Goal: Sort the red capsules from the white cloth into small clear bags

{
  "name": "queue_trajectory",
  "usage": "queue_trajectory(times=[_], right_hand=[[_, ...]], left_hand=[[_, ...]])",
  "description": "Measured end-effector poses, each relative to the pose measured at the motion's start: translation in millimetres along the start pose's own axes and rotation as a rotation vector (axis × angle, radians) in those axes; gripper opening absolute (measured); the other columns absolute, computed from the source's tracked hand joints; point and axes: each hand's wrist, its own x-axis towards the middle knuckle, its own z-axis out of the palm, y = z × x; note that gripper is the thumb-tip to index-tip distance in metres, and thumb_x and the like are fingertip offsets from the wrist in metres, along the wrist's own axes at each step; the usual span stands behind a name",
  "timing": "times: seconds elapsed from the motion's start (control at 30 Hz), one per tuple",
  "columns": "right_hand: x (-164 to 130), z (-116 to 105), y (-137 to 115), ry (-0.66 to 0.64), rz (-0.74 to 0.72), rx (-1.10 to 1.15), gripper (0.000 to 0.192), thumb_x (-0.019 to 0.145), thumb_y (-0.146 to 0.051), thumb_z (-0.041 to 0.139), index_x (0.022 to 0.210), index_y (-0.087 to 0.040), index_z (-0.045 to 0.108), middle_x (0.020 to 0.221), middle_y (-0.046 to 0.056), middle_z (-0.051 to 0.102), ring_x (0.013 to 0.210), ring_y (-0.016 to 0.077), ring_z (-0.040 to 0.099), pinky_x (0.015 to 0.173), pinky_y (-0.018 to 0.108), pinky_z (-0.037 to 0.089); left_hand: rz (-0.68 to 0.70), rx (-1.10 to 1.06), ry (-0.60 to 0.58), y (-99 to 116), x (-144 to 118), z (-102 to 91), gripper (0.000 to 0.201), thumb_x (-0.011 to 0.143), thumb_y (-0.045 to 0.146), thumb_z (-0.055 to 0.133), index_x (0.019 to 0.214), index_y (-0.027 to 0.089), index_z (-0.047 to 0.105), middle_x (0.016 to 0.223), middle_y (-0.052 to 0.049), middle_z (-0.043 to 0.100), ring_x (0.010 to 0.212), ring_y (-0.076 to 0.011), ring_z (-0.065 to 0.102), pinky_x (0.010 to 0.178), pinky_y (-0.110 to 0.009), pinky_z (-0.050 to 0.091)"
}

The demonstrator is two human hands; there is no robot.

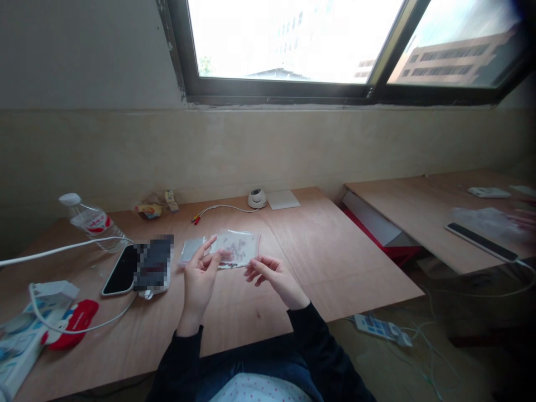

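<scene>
A clear zip bag (238,245) with small dark bits inside is held up just above the desk. My left hand (200,276) grips its left side, with the thumb lying across the front of the plastic. At the lower right corner of the bag, my right hand (272,273) has its thumb and fingertips closed together by the edge. Behind my left fingers lies another clear plastic packet (190,249), partly covered. A few dark reddish bits show along the lower edge of the bag; I cannot tell whether they are inside or beneath it.
Left of my hands are a phone (121,272), a pixelated dark device (154,263), white cables and a water bottle (97,222). A red item (79,322) lies by a power strip (25,346). Farther back are a dome camera (257,198) and a white card (283,199).
</scene>
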Motion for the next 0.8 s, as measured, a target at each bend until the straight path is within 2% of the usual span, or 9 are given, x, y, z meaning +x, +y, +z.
queue_trajectory(times=[0.1, 0.2, 0.3, 0.4, 0.47, 0.53, 0.6, 0.67, 0.8], right_hand=[[-2, -6, -3, 0.015, -0.040, -0.077, 0.035, 0.079, -0.049, 0.056, 0.074, -0.016, 0.064, 0.074, 0.005, 0.066, 0.066, 0.0138, 0.060, 0.058, 0.024, 0.042], [-5, -13, -6, -0.092, -0.044, -0.165, 0.032, 0.080, -0.046, 0.057, 0.068, -0.017, 0.063, 0.071, 0.003, 0.064, 0.068, 0.0141, 0.057, 0.063, 0.026, 0.042], [-7, -17, -10, -0.221, -0.042, -0.220, 0.031, 0.080, -0.045, 0.058, 0.066, -0.017, 0.062, 0.069, 0.002, 0.062, 0.068, 0.0143, 0.055, 0.066, 0.027, 0.041], [-8, -17, -13, -0.259, -0.048, -0.242, 0.031, 0.079, -0.045, 0.059, 0.066, -0.017, 0.062, 0.069, 0.001, 0.060, 0.068, 0.0146, 0.054, 0.068, 0.028, 0.041], [-7, -15, -15, -0.212, -0.068, -0.237, 0.030, 0.079, -0.045, 0.059, 0.068, -0.017, 0.062, 0.070, 0.001, 0.060, 0.069, 0.0147, 0.054, 0.068, 0.028, 0.041], [-6, -12, -15, -0.088, -0.114, -0.206, 0.028, 0.080, -0.044, 0.058, 0.073, -0.018, 0.063, 0.072, 0.001, 0.060, 0.071, 0.0149, 0.054, 0.068, 0.027, 0.041], [-6, -11, -15, 0.060, -0.164, -0.161, 0.027, 0.081, -0.044, 0.058, 0.077, -0.018, 0.064, 0.073, 0.002, 0.061, 0.072, 0.0150, 0.054, 0.068, 0.027, 0.041], [-6, -9, -15, 0.150, -0.182, -0.132, 0.026, 0.080, -0.043, 0.059, 0.078, -0.018, 0.065, 0.073, 0.002, 0.061, 0.072, 0.0152, 0.055, 0.067, 0.027, 0.041], [-7, -5, -14, 0.155, -0.167, -0.104, 0.027, 0.077, -0.045, 0.062, 0.075, -0.018, 0.066, 0.071, 0.002, 0.061, 0.071, 0.0158, 0.055, 0.066, 0.028, 0.042]], left_hand=[[-0.032, -0.003, -0.004, 1, 3, -3.4, 0.061, 0.071, 0.034, 0.069, 0.125, 0.017, 0.047, 0.106, -0.012, 0.068, 0.096, -0.0219, 0.065, 0.087, -0.036, 0.049], [-0.012, 0.079, 0.028, 0, 4, -7.4, 0.058, 0.068, 0.031, 0.071, 0.121, 0.019, 0.052, 0.124, -0.013, 0.058, 0.107, -0.0221, 0.058, 0.092, -0.035, 0.045], [-0.062, 0.133, -0.077, 2, 3, -9.3, 0.044, 0.068, 0.032, 0.070, 0.109, 0.019, 0.061, 0.118, -0.010, 0.062, 0.106, -0.0229, 0.059, 0.093, -0.035, 0.043], [-0.113, 0.135, -0.233, 6, 0, -8.3, 0.029, 0.070, 0.034, 0.068, 0.095, 0.019, 0.068, 0.100, -0.008, 0.070, 0.098, -0.0228, 0.062, 0.089, -0.034, 0.045], [-0.109, 0.140, -0.280, 8, -2, -6.8, 0.022, 0.072, 0.034, 0.066, 0.087, 0.019, 0.070, 0.086, -0.006, 0.072, 0.086, -0.0215, 0.065, 0.083, -0.032, 0.047], [-0.103, 0.144, -0.289, 11, -4, -5.3, 0.018, 0.073, 0.034, 0.065, 0.081, 0.017, 0.069, 0.074, -0.004, 0.071, 0.074, -0.0196, 0.065, 0.076, -0.030, 0.048], [-0.111, 0.134, -0.290, 13, -5, -4.2, 0.017, 0.074, 0.033, 0.064, 0.076, 0.017, 0.068, 0.069, -0.004, 0.070, 0.069, -0.0185, 0.064, 0.072, -0.029, 0.048], [-0.124, 0.110, -0.303, 15, -7, -3.6, 0.016, 0.073, 0.032, 0.065, 0.073, 0.016, 0.067, 0.067, -0.004, 0.069, 0.068, -0.0185, 0.064, 0.070, -0.029, 0.048], [-0.128, 0.068, -0.301, 18, -9, -1.4, 0.015, 0.073, 0.031, 0.066, 0.073, 0.016, 0.067, 0.066, -0.003, 0.068, 0.066, -0.0181, 0.063, 0.070, -0.029, 0.048]])
